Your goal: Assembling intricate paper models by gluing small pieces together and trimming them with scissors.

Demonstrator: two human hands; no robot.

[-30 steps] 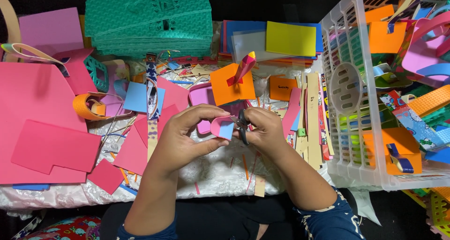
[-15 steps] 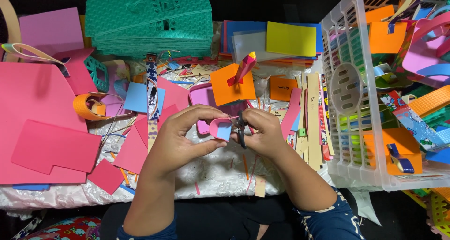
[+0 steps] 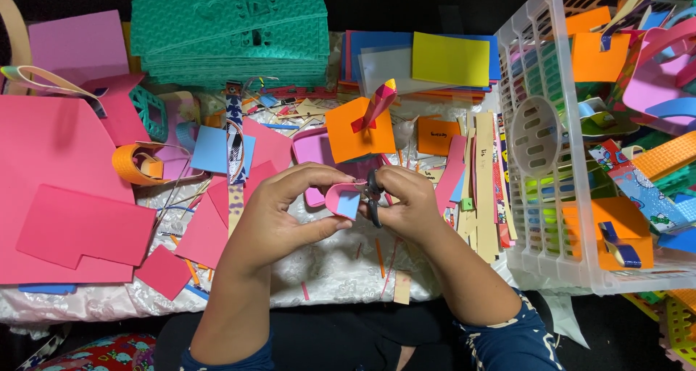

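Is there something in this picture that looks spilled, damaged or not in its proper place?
Nothing looks damaged. Foam offcuts and thin strips lie scattered over the white cloth, loose rather than stacked. The left hand holds a small pink and blue piece; the right hand holds dark scissors against it.

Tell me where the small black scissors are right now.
In the head view, the black scissors sit in the right hand near the picture's middle, touching the pink and blue foam piece pinched by the left hand, just below the orange square.
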